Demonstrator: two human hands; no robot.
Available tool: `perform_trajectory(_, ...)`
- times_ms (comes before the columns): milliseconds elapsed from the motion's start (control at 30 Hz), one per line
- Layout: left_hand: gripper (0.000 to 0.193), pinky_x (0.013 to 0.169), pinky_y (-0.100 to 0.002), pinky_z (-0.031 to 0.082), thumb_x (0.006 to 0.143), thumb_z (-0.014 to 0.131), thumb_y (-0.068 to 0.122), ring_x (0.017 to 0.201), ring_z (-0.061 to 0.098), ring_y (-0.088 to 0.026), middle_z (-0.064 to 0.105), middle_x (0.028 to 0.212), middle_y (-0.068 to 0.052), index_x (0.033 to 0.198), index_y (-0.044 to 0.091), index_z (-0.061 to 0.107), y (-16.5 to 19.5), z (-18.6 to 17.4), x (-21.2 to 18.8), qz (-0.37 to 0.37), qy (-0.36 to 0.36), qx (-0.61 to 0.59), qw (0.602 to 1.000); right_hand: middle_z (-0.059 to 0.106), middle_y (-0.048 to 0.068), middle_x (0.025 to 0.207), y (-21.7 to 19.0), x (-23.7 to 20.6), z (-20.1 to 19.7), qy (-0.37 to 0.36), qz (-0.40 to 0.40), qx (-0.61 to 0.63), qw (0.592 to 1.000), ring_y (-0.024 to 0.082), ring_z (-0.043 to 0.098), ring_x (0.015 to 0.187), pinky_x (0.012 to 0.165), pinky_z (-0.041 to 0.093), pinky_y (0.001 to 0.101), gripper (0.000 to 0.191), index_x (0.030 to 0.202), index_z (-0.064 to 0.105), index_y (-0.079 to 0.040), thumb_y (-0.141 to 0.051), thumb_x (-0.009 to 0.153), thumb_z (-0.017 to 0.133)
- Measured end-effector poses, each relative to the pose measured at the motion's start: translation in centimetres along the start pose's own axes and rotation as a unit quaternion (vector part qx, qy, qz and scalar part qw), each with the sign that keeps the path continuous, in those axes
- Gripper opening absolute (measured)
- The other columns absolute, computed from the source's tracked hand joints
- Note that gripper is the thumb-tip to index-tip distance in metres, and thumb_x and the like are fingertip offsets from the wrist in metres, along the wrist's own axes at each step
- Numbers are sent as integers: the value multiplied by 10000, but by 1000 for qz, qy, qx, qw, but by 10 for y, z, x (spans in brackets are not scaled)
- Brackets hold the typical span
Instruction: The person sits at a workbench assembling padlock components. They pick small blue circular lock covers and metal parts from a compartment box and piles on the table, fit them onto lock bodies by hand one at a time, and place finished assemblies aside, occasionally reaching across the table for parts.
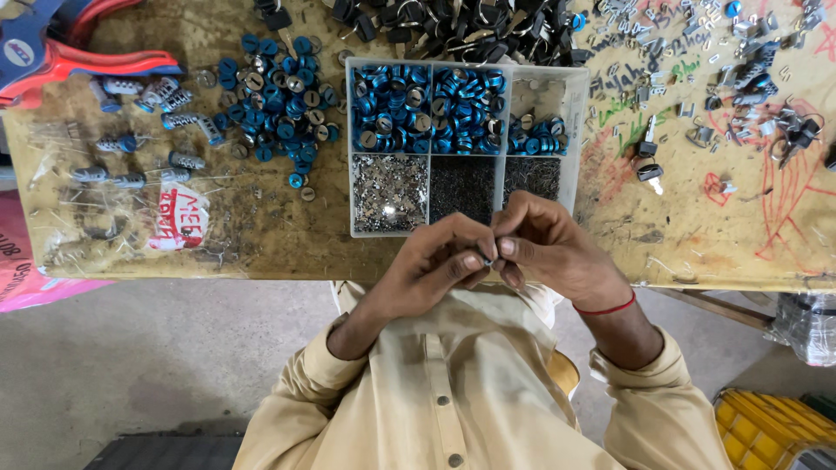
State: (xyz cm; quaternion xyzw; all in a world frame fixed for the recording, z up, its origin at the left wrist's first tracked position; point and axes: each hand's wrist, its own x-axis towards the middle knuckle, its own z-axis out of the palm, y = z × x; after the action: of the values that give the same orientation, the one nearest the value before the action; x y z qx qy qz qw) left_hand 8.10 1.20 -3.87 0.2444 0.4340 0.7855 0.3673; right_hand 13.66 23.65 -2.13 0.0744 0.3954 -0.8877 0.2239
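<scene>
Both hands, left hand (435,261) and right hand (544,244), fingers pinching tiny metal part (489,260) (near compartment tray (575,130)).

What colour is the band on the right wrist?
Red: a thin thread band on the wrist behind the right hand, seen in the head view.

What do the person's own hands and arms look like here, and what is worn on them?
Both hands are bare, without gloves. The left hand and right hand come out of pale beige long shirt sleeves pushed up toward the elbows. A thin red thread band circles the right wrist. No rings or watch are visible.
</scene>
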Motion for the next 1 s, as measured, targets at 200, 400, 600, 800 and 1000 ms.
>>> perform_trajectory(200,97,639,-240,424,1109,587,88,725,510,-57,625,875,-9,1195,46,572,9,3,5,-10,-35,72,997,688,111,977,-2,-7,-6,-4,18,-13,1000,143,657,765,605,540,269,84,1028,614,-21,-60,1009,686)
perform_trajectory(400,84,656,-240,453,1098,585,63,791,572,-78,675,945,-42,1178,43,569,11,9,7,-3,-34,89,995,691,113,973,-5,-9,-5,-10,-1,-41,999,138,660,758,609,551,270,96,1036,626,-9,-70,1018,698)
perform_trajectory(600,150,808,-303,556,1134,559,13,938,671,-128,688,1018,-93,1250,44,469,9,12,9,-34,-56,2,998,661,105,900,-20,-14,-5,-13,49,-105,993,156,694,713,589,573,281,175,964,535,-1,17,958,709)
perform_trajectory(800,276,623,-246,457,1048,586,46,723,563,-66,661,881,-37,1301,40,477,14,12,13,-92,-42,48,994,561,69,937,-24,-11,-5,-11,56,-154,986,126,644,743,594,560,271,364,1036,411,-54,18,937,754)
perform_trajectory(1000,129,580,-247,473,1089,590,60,667,576,-67,649,832,-40,1213,26,600,9,10,15,-80,3,116,990,612,100,1105,-20,-14,2,34,-55,-326,943,111,629,989,830,566,286,440,1251,406,-41,-40,954,729)
